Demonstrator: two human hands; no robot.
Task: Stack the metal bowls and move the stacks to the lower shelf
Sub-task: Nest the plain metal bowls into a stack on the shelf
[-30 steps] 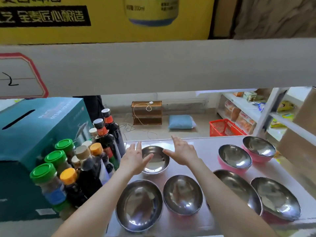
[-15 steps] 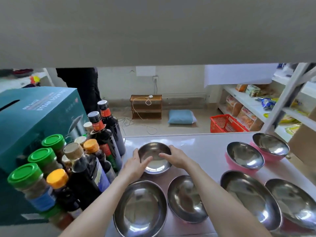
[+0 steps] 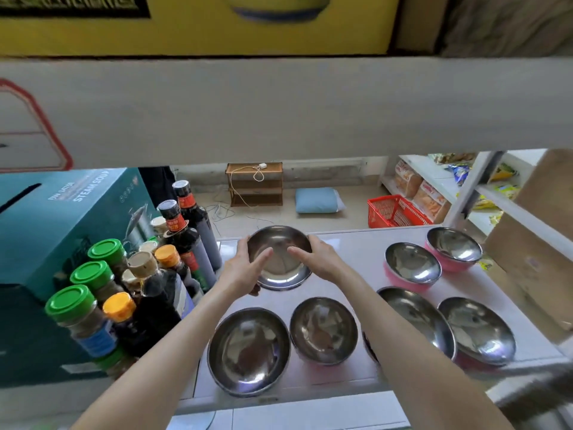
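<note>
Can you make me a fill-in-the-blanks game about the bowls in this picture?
1. Both hands hold one ____ bowl.
2. The jars left of the bowls have ____ lids.
3. The basket on the floor is ____.
4. The two far right bowls are ____ outside.

Missing words: metal, green, red, pink

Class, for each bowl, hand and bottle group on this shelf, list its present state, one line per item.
Held bowl: gripped at both sides, tilted toward the camera.
Left hand: closed on that bowl's left rim.
Right hand: closed on its right rim.
Two near bowls: upright, empty, unstacked.
Four right bowls: upright, empty, separate.
Sauce bottles: upright, capped.
Green-lidded jars: lids on.
</note>
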